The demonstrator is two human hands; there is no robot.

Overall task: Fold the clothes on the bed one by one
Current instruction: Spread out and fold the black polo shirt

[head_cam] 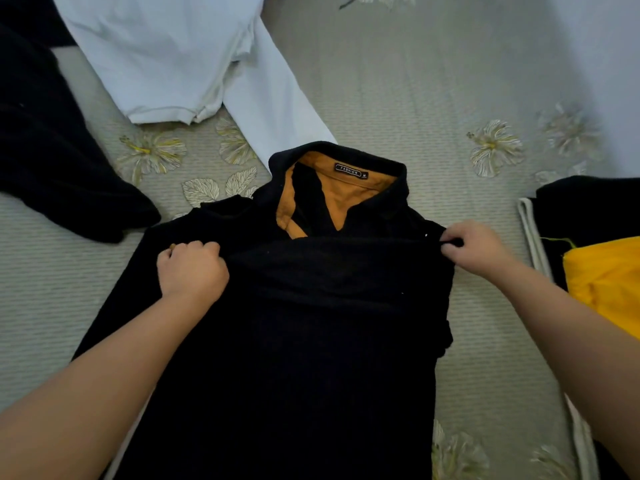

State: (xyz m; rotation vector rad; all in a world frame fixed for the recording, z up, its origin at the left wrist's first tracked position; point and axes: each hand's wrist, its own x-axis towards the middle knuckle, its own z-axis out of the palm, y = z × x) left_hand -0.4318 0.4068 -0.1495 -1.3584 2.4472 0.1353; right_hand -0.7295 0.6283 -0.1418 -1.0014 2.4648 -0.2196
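Holding a black shirt [311, 323] by a folded edge, both hands sit at mid-scene on the bed [433, 98]. Left hand [192, 268] is a closed fist, grip bunched on the black fabric at the left end of the fold. Right hand [476, 245] pinches the right end of the same fold, grip narrow, fingertips [448, 249] closed on the cloth edge. Fold line runs straight between the two hands, just near of the collar.

Shirt lies flat at centre, collar pointing far, body running to the near edge of view. Collar lining [346, 195] is orange-brown, with a small black label [349, 170] reading FASHION and an M tag beside it. Left sleeve area spreads out toward near left; right side looks already tucked in, edge lumpy.

Bed cover is grey-green, ribbed, with pale flower prints. White long-sleeve garment [173, 53] lies far left, unfolded, one sleeve reaching down to touch the black collar. Dark garment [45, 150] heaped at the left edge, apart from the shirt. At right, a stack: yellow garment [609, 282] on top of a black piece [588, 209], with a pale grey-white edge [530, 230] showing on its left side. Stack sits just beside the right forearm. More white cloth [602, 64] at far right, partly out of view.
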